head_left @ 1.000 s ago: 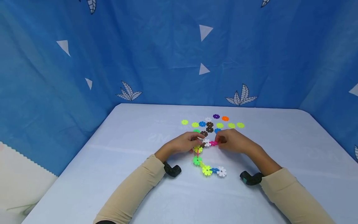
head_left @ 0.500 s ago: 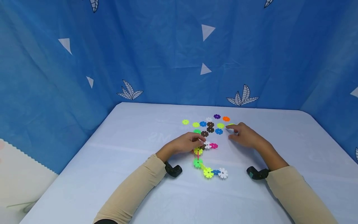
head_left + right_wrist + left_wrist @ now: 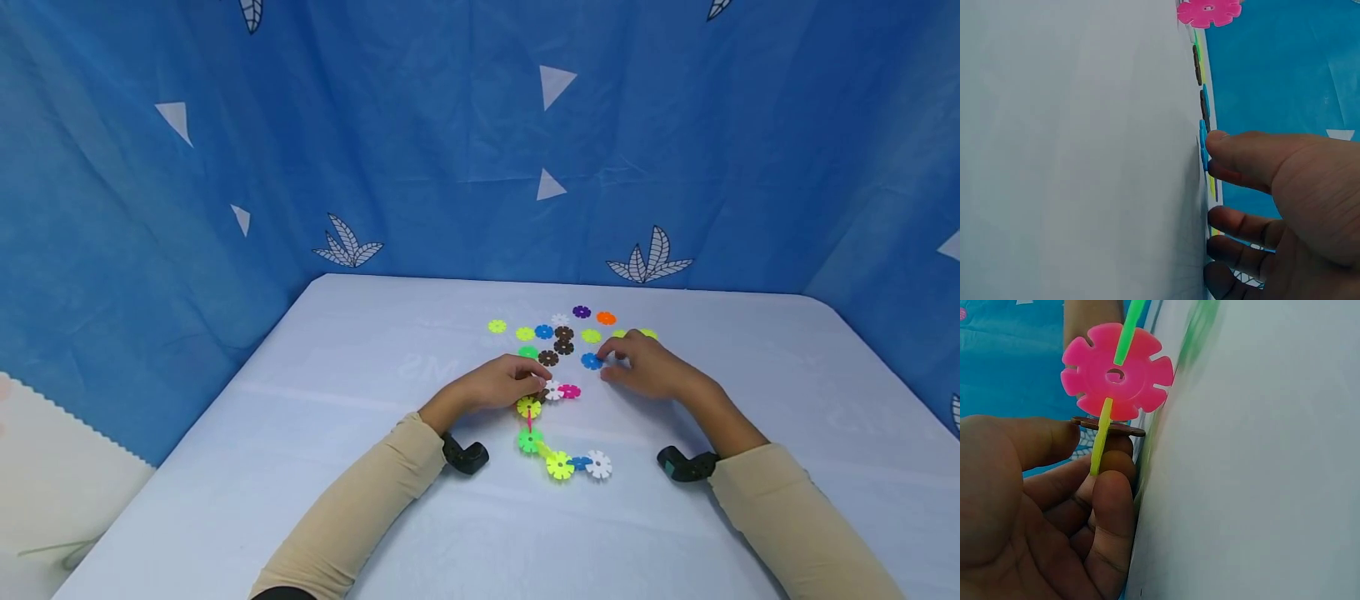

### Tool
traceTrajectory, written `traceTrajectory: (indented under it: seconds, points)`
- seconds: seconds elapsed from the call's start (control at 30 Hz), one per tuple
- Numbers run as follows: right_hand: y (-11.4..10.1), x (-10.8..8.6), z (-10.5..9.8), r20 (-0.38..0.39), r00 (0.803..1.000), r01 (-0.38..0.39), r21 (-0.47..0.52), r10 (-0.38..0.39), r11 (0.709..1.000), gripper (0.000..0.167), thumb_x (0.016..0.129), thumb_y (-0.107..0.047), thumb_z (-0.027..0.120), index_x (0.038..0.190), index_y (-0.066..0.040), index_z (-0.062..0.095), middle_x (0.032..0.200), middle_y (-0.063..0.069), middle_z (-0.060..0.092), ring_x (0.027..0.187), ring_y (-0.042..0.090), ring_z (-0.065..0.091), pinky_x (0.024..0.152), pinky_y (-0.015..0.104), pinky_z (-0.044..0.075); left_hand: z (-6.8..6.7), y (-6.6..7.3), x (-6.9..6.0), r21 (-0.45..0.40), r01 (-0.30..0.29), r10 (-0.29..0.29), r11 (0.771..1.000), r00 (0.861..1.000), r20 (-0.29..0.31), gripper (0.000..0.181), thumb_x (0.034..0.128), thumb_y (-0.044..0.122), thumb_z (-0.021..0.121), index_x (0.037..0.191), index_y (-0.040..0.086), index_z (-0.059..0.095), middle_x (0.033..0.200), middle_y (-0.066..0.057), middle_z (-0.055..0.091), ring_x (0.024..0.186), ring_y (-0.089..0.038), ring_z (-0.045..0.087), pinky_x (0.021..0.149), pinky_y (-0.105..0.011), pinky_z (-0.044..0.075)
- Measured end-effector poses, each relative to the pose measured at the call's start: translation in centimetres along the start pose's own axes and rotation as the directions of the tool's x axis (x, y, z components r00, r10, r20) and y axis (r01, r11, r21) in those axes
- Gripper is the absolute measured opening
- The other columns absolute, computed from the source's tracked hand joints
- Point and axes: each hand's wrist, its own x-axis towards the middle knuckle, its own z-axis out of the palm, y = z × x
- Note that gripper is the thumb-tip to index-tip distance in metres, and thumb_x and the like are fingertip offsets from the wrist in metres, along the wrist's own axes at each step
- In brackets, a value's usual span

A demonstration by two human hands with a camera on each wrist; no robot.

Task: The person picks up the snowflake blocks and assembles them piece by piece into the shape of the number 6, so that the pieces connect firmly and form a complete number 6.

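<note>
My left hand (image 3: 498,382) pinches a brown disc in a chain of notched plastic snowflake discs. The chain bends toward me through a yellow disc (image 3: 528,407), a green disc (image 3: 530,440) and another yellow disc (image 3: 559,466) to a white disc (image 3: 598,465). Its other end, past the hand, has a white disc (image 3: 553,390) and a pink disc (image 3: 570,392). In the left wrist view a pink disc (image 3: 1135,378) joins green and yellow ones. My right hand (image 3: 645,364) touches the edge of a loose blue disc (image 3: 591,361) lying flat, its fingers loosely bent.
Loose discs lie behind the hands, among them brown (image 3: 548,358), green (image 3: 528,352), purple (image 3: 581,312), orange (image 3: 606,318) and several yellow ones (image 3: 497,327). A white table (image 3: 375,350) carries everything. A blue patterned curtain (image 3: 450,150) hangs behind it.
My right hand has let go of the pink disc at the chain's end and moved right to the loose blue disc, which has slid slightly toward me. The left hand keeps its hold.
</note>
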Motion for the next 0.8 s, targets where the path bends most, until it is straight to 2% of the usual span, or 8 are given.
traceTrajectory:
  seconds: [0.07, 0.27, 0.43, 0.5, 0.67, 0.8]
  points:
    - [0.1, 0.1, 0.0, -0.009, 1.0, 0.017, 0.022, -0.017, 1.0, 0.028, 0.094, -0.019, 0.072, 0.119, -0.008, 0.067, 0.111, 0.015, 0.058, 0.105, 0.033, 0.054, 0.086, 0.052, 0.053, 0.0, 0.0, 0.0, -0.002, -0.007, 0.007, 1.0, 1.0, -0.002, 0.028, 0.1055, 0.023, 0.057, 0.128, 0.011, 0.069, 0.114, 0.004, 0.066, 0.105, -0.011, 0.056, 0.095, -0.032, 0.045]
    - [0.3, 0.3, 0.2, -0.02, 0.998, 0.056, 0.007, -0.056, 0.998, 0.034, 0.094, -0.018, 0.073, 0.127, -0.009, 0.068, 0.104, 0.013, 0.057, 0.097, 0.03, 0.055, 0.078, 0.045, 0.053, 0.1, -0.1, 0.0, -0.01, -0.014, 0.014, 1.0, 1.0, -0.001, 0.027, 0.1055, 0.022, 0.056, 0.127, 0.011, 0.069, 0.112, 0.005, 0.067, 0.103, -0.011, 0.057, 0.092, -0.031, 0.045]
    - [0.0, 0.3, 0.3, -0.02, 0.998, 0.054, 0.03, -0.053, 0.998, 0.027, 0.093, -0.014, 0.074, 0.119, -0.009, 0.071, 0.104, 0.012, 0.058, 0.098, 0.029, 0.055, 0.081, 0.046, 0.053, 0.0, -0.1, -0.1, 0.003, -0.009, 0.009, 1.0, 1.0, -0.002, 0.027, 0.1056, 0.021, 0.056, 0.128, 0.012, 0.069, 0.11, 0.006, 0.066, 0.101, -0.011, 0.056, 0.091, -0.03, 0.045]
    - [-0.2, 0.3, 0.4, -0.012, 0.999, 0.053, 0.053, -0.052, 0.997, 0.025, 0.091, -0.013, 0.075, 0.114, -0.006, 0.069, 0.102, 0.01, 0.06, 0.096, 0.028, 0.056, 0.083, 0.044, 0.053, 0.0, -0.1, -0.1, 0.007, -0.012, 0.012, 1.0, 1.0, 0.001, 0.027, 0.1053, 0.019, 0.056, 0.127, 0.011, 0.069, 0.105, 0.004, 0.067, 0.095, -0.011, 0.056, 0.086, -0.028, 0.045]
    - [-0.4, 0.1, 0.0, 0.045, 0.999, -0.006, 0.188, -0.003, 0.982, 0.015, 0.092, -0.01, 0.073, 0.1, -0.007, 0.062, 0.086, 0.006, 0.059, 0.082, 0.025, 0.054, 0.069, 0.034, 0.05, 0.0, -0.1, 0.0, 0.017, -0.041, 0.041, 0.999, 0.999, 0.027, 0.026, 0.1034, 0.012, 0.057, 0.127, 0.008, 0.067, 0.085, -0.002, 0.063, 0.072, -0.013, 0.049, 0.068, -0.026, 0.04]
    - [-0.7, -0.2, -0.2, 0.139, 0.989, -0.096, 0.352, 0.049, 0.931, 0.014, 0.095, -0.011, 0.07, 0.103, -0.005, 0.061, 0.082, 0.008, 0.059, 0.075, 0.024, 0.055, 0.064, 0.031, 0.048, 0.0, -0.1, -0.1, 0.031, -0.052, 0.051, 0.998, 0.998, 0.035, 0.027, 0.1031, 0.009, 0.056, 0.128, 0.008, 0.067, 0.082, -0.002, 0.062, 0.067, -0.012, 0.047, 0.065, -0.025, 0.039]
